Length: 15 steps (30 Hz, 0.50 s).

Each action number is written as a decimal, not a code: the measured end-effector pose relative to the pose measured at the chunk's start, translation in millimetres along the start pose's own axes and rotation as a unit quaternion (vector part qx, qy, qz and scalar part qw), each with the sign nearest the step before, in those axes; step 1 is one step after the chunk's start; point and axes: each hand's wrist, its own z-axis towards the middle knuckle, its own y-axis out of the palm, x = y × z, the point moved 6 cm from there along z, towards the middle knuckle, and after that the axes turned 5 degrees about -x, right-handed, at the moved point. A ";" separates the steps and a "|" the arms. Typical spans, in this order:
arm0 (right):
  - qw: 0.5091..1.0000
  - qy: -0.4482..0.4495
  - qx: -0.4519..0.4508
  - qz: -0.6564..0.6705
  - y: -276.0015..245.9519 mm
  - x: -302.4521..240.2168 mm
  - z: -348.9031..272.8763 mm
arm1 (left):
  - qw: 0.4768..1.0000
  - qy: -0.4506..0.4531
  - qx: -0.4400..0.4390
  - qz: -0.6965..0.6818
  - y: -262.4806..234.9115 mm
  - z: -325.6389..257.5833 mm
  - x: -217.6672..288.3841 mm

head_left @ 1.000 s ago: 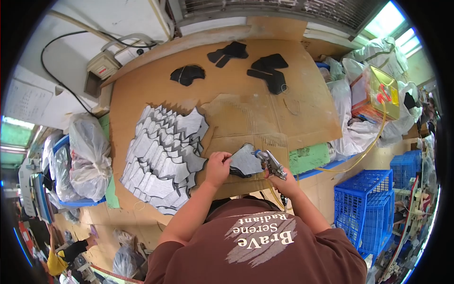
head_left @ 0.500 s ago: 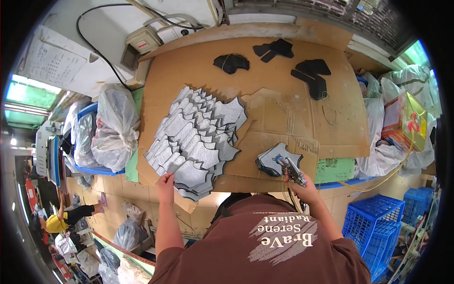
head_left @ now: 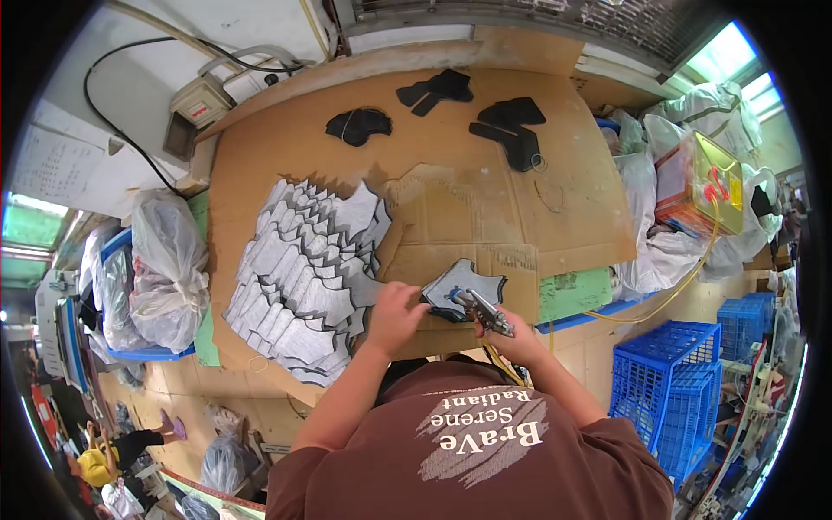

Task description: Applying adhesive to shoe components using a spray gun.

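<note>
In my right hand (head_left: 513,341) is a silver spray gun (head_left: 486,315) with a blue nozzle, its hose trailing down by my body. The nozzle end is over a small stack of grey, dark-edged cut pieces (head_left: 468,276) near the table's front edge. My left hand (head_left: 396,319) hovers left of that stack, fingers apart, reaching toward it. At its back lies the corner of one grey piece from the large fanned pile (head_left: 299,277); whether they touch I cannot tell.
Cardboard (head_left: 286,143) covers the table. Black cut pieces (head_left: 358,126) lie at the back. To the right are a tin (head_left: 693,186) with a yellow hose (head_left: 689,284), plastic bags and blue crates (head_left: 663,373). Bags in a blue bin (head_left: 169,269) stand left. Another person (head_left: 97,459) is at far left.
My left hand has left the near edge of the large pile and moved right, beside the small stack. The spray gun stays over the stack. The whole view has shifted.
</note>
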 end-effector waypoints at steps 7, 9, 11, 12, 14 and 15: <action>0.999 -0.005 -0.008 -0.038 -1.3 7.5 0.6 | 0.998 -0.019 -0.066 0.001 32.5 11.3 -8.0; 0.999 0.000 -0.009 -0.044 -0.9 8.4 1.8 | 0.998 -0.017 -0.061 0.008 31.3 12.7 -7.0; 0.999 0.004 -0.008 -0.045 -0.4 8.9 2.2 | 0.998 -0.012 -0.058 0.009 32.4 12.7 -7.1; 0.999 0.004 -0.007 -0.045 -1.0 10.3 2.5 | 0.998 -0.007 -0.054 0.009 32.5 12.8 -6.6; 0.999 -0.008 -0.009 -0.031 -1.7 12.6 4.0 | 0.998 -0.010 -0.055 0.008 32.8 13.2 -6.2; 0.999 -0.008 -0.009 -0.031 -2.5 11.8 3.5 | 0.998 -0.013 -0.055 0.007 32.7 13.5 -6.1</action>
